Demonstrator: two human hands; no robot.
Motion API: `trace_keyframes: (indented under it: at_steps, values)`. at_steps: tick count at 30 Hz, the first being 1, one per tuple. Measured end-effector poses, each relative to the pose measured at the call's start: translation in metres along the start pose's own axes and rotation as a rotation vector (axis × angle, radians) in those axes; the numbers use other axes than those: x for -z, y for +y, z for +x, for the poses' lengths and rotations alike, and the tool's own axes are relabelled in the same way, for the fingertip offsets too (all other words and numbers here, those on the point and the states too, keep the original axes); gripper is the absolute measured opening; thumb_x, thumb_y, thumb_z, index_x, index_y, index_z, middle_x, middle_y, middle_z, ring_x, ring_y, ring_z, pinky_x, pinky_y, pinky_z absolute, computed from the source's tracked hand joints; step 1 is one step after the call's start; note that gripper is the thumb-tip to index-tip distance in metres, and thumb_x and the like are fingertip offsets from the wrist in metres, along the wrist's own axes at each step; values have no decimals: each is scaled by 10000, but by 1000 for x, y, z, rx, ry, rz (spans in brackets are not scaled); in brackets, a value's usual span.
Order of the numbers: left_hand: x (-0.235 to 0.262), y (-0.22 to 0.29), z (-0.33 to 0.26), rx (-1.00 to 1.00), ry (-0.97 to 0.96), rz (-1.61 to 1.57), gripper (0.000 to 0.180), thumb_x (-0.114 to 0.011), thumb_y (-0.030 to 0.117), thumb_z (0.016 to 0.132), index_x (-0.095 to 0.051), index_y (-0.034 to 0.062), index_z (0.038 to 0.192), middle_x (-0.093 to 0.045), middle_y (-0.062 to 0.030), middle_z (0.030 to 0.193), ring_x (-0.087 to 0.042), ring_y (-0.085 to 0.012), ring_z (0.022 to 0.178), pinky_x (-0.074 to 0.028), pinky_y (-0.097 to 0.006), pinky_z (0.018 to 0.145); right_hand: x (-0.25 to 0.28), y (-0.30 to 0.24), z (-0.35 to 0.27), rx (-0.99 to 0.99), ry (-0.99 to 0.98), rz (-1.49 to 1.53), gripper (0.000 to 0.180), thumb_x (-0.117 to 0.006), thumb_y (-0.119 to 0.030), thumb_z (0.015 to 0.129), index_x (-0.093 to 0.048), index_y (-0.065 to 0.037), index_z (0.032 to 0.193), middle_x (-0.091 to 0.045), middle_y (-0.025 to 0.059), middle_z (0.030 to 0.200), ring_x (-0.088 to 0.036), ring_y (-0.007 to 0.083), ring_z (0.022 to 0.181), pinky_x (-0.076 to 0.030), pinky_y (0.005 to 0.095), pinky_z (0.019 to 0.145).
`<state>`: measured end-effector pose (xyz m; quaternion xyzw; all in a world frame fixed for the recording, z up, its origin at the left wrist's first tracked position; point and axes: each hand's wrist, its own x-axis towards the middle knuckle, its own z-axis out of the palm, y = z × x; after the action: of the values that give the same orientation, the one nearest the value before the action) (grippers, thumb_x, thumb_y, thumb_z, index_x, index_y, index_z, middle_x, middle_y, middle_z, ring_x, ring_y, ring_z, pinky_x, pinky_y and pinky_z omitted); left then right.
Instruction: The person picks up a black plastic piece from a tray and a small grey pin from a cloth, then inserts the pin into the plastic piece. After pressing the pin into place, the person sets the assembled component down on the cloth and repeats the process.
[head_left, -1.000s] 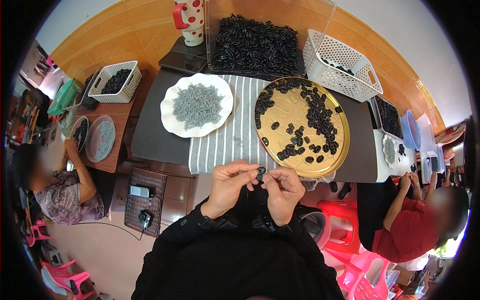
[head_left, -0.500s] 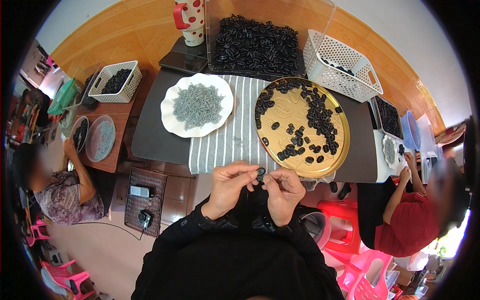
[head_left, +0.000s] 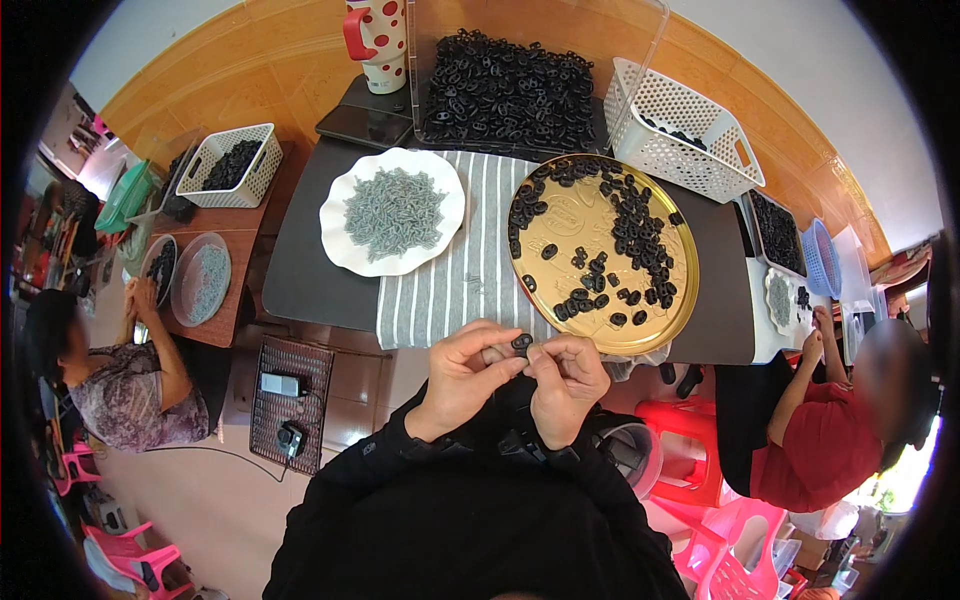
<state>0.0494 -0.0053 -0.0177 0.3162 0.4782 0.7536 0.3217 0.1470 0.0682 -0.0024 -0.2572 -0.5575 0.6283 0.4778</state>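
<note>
Between my two hands, just in front of the table's near edge, is a small black oval plastic piece (head_left: 521,342) with holes. The thumb and fingers of my left hand (head_left: 462,375) pinch it from the left. My right hand (head_left: 566,385) is closed too, its fingertips meeting at the piece's right side; whether a screw is also held there is hidden. Beyond my hands a round gold tray (head_left: 565,240) carries many similar black pieces. A white scalloped plate (head_left: 340,245) heaped with small grey screws (head_left: 395,212) stands to the left, on a grey striped cloth (head_left: 440,305).
A clear bin (head_left: 640,70) at the back holds a heap of black pieces. Beside it stand a white perforated basket (head_left: 690,160), a dotted tumbler (head_left: 387,75) and a dark phone (head_left: 362,127). One person (head_left: 140,385) sits at left, another (head_left: 820,430) at right. Red stools (head_left: 685,455) stand behind.
The black piece has turned slightly in my fingertips, and its face with the holes shows more. My left fingers have shifted a little around it. The tray and plate stay put.
</note>
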Motion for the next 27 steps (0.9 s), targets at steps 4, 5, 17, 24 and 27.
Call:
trace_keyframes:
  at_steps: [4, 5, 17, 24, 27]
  values:
    - [-1, -9, -5, -60, 36, 17, 295, -666, -120, 797, -658, -29, 1078, -585, -63, 922, -563, -67, 708, -481, -193, 614, -1, -1, -1, -18, 9, 33, 122, -620, 106, 829, -547, 10, 848, -599, 37, 732, -556, 58, 626, -437, 187, 583]
    - [0, -10, -5, -60, 35, 17, 295, -666, -120, 797, -658, -29, 1078, -585, -63, 922, -563, -67, 708, -481, -193, 614, 0, 0, -1, -18, 8, 20, 116, -613, 110, 817, -548, 21, 855, -603, 51, 741, -554, 65, 604, -441, 187, 574]
    - [3, -10, -2, -93, 30, 108, 270, -674, -85, 809, -665, -13, 1069, -586, -52, 897, -561, -62, 676, -469, -184, 559, 3, 2, 1, -111, -45, 67, 191, -614, 84, 835, -597, 60, 1023, -620, 57, 771, -554, 78, 616, -449, 193, 588]
    - [8, -6, -2, -97, -5, 71, 256, -647, -72, 837, -652, -17, 1087, -590, -66, 913, -589, -84, 699, -480, -191, 574, 17, 13, 5, -236, -282, 299, 277, -590, 60, 885, -620, 45, 1159, -632, 67, 903, -577, 97, 747, -481, 218, 686]
    - [6, -1, -2, -108, -33, 56, 263, -638, -73, 842, -642, -21, 1101, -596, -77, 926, -615, -101, 728, -486, -191, 579, 19, 16, 3, -199, -300, 294, 275, -586, 67, 885, -620, 47, 1157, -626, 82, 922, -576, 109, 762, -480, 223, 696]
